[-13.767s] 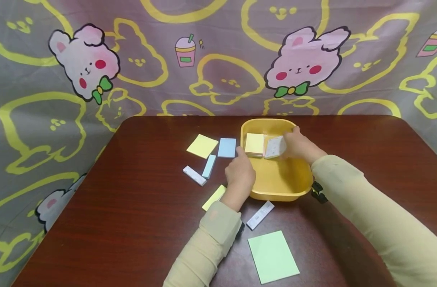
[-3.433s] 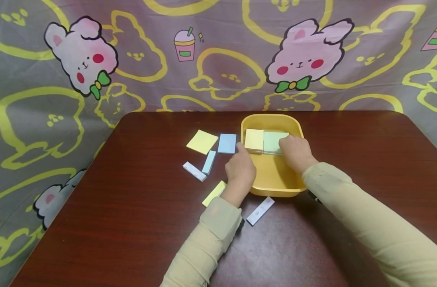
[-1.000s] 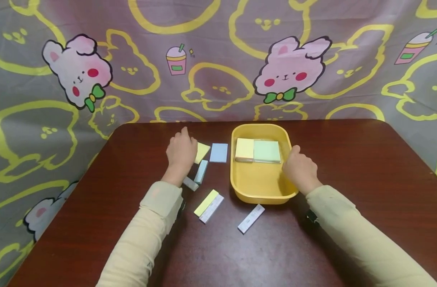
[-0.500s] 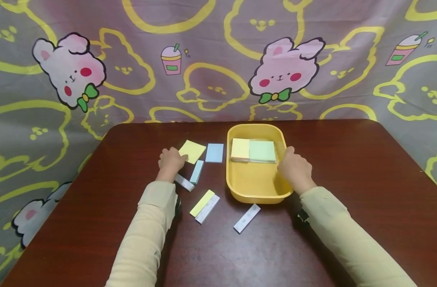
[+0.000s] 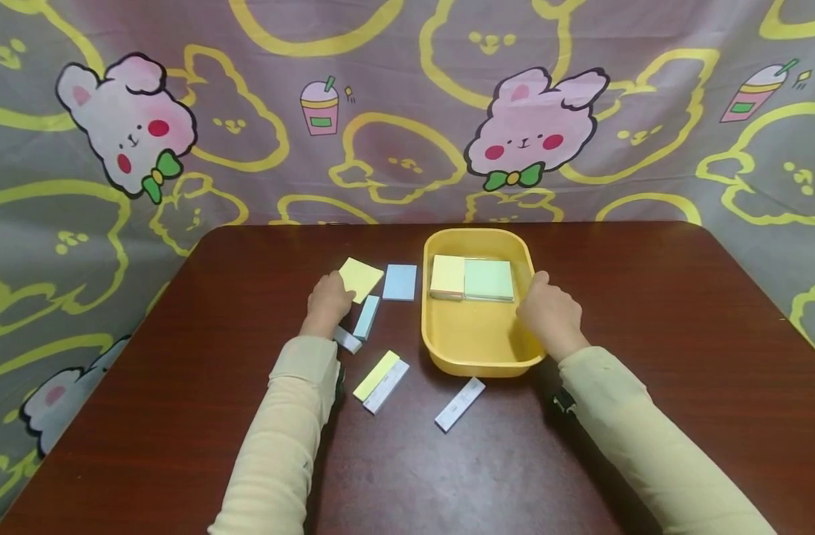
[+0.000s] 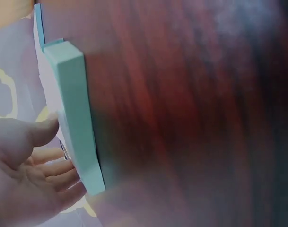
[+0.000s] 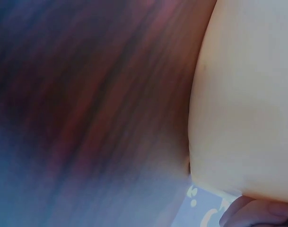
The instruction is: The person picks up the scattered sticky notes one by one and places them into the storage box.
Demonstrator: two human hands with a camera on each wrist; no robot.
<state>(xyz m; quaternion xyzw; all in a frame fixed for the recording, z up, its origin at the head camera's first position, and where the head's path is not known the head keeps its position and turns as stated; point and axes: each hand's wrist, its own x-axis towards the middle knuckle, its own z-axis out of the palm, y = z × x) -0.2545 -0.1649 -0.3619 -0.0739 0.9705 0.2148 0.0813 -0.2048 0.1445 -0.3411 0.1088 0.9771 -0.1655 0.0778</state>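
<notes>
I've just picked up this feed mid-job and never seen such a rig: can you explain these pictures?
There is no machine, just a person's bare left hand and right hand. One picture is from a camera worn on the head, looking forward and down; the other two are from cameras on the wrists.

The right hand holds the rim of a yellow basin, in which a pale yellow stack and a green pad lie side by side. The left hand is at a yellow pad; whether it grips it, I cannot tell.

Also on the brown table: a blue pad, a light-blue strip, a yellow strip beside a whitish strip, a second whitish strip, and a third whitish strip partly hidden by the left hand.
</notes>
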